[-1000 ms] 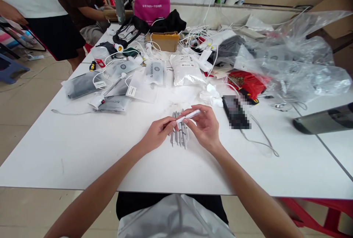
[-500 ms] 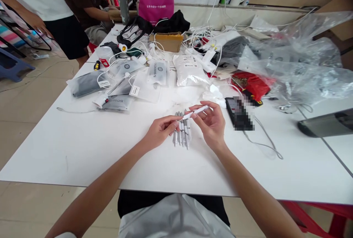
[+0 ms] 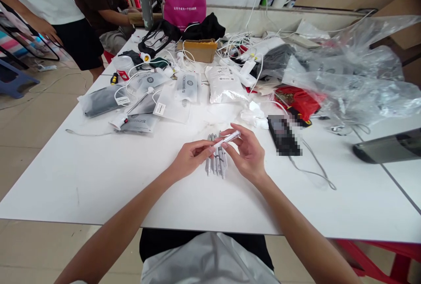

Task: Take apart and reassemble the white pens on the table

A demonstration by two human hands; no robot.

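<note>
Between my two hands is a white pen [image 3: 231,136], tilted with its right end higher. My left hand [image 3: 190,156] pinches its lower left end between thumb and fingers. My right hand [image 3: 248,152] grips the pen nearer its upper right end, thumb below and fingers curled behind. Directly under the pen, several white and grey pens [image 3: 217,164] lie side by side on the white table [image 3: 115,178], their upper parts partly hidden by my hands.
A phone [image 3: 283,137] with a cable lies right of my hands, with a dark cylinder [image 3: 388,147] farther right. Behind are packaged pouches [image 3: 138,122], a white plastic packet [image 3: 226,84], cables, a cardboard box [image 3: 199,51] and clear plastic bags [image 3: 355,86]. Two people are at the upper left.
The pen between my hands has shifted left, and its right end sits lower. My right hand has moved left, closer to my left hand, which stays nearly in place.
</note>
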